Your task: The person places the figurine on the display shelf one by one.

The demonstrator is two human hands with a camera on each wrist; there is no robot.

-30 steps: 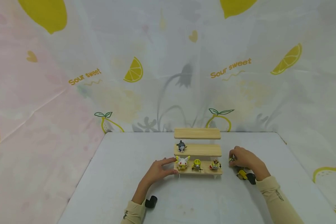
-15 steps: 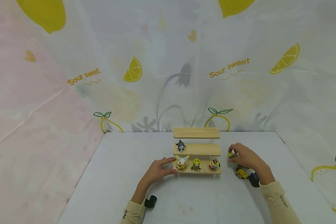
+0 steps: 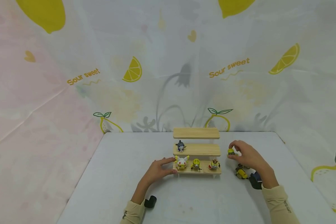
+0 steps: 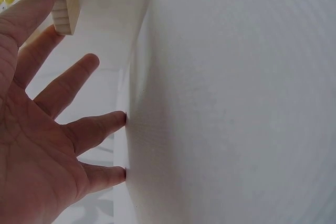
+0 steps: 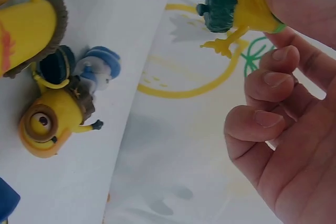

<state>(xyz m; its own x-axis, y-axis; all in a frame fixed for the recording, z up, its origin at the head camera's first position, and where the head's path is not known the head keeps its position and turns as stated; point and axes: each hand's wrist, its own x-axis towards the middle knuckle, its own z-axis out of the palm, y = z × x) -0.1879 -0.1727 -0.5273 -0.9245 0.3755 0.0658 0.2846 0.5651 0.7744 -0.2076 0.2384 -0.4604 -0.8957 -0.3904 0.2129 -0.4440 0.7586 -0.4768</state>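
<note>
While your R hand [image 3: 247, 157] pinches the small yellow toy [image 5: 253, 6] by its top end, just R of the shelf [image 3: 203, 149], your L hand [image 3: 156, 171] grips the bottom board [image 3: 203, 170] betw. thumb & index, other fingers spread. W/ so small a hold, the toy could twist or slip. Swing it low & you might knock the 3 toys [image 3: 196, 164] on that board; a shelf nudge could topple 'em.

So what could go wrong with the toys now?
The right hand holds the green-skirted minion in just a pinch, so it might slip and drop. The left hand holds one end of the bottom wooden shelf, so a jerk could topple the yellow-eared figurine beside it.
</note>
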